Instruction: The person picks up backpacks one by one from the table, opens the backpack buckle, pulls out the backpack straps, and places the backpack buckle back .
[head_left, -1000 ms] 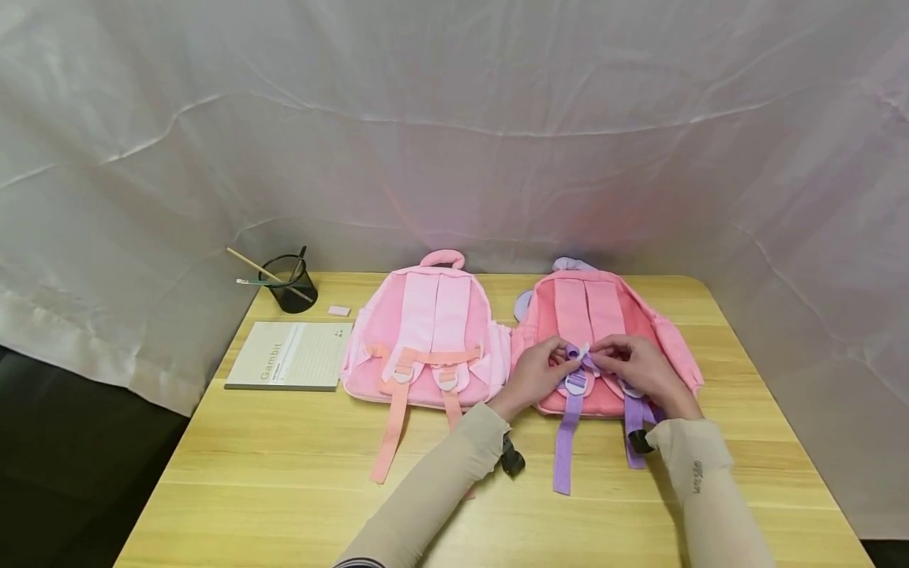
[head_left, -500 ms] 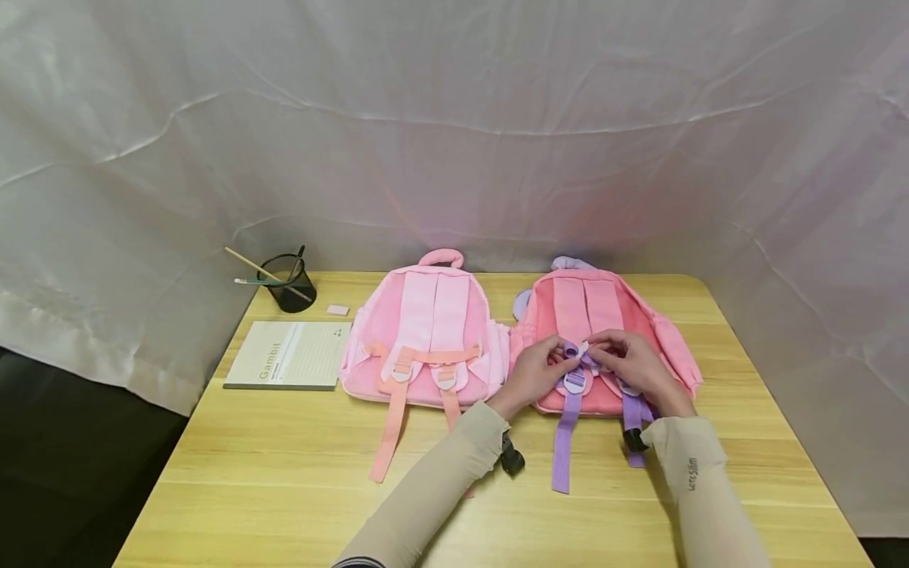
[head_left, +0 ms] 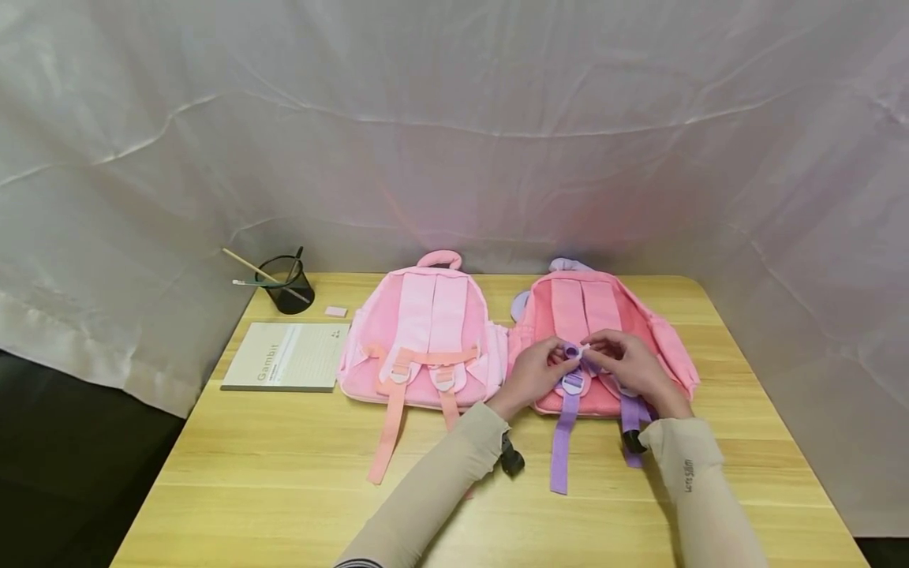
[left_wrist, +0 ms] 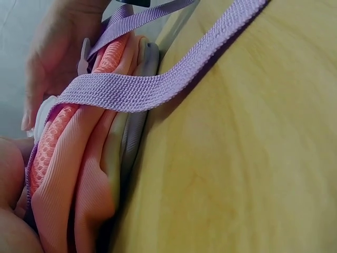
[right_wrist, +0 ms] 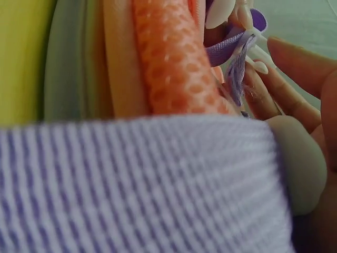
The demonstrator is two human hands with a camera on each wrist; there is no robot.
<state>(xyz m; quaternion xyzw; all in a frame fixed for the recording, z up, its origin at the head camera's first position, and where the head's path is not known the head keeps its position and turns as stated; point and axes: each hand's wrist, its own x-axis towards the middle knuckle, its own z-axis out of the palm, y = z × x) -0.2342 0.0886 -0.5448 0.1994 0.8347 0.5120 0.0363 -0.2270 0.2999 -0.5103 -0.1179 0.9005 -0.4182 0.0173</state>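
Note:
A coral-pink backpack [head_left: 561, 304] lies on the table with its shoulder straps facing up. Over its lower part my left hand [head_left: 533, 375] pinches a rolled purple strap [head_left: 571, 350]. From the other side, thumb and fingers of my right hand [head_left: 628, 364] pinch the small white buckle [head_left: 584, 349] on that strap. In the right wrist view the buckle [right_wrist: 259, 55] sits between fingertips of both hands, the strap's frayed end hanging beside it. Below, a purple webbing tail [head_left: 561, 454] runs from a white adjuster [head_left: 573, 383] onto the table.
A light pink backpack [head_left: 415, 315] with orange straps lies beside the left hand. Further left are a notebook [head_left: 284, 356], a small pink eraser [head_left: 336, 312] and a black mesh pen holder [head_left: 289, 293] with pencils. A pale curtain [head_left: 454, 158] hangs behind the table.
The right fingertips have shifted slightly on the white buckle, and the purple roll now sits a little further apart from them. Otherwise hands and backpacks keep their places.

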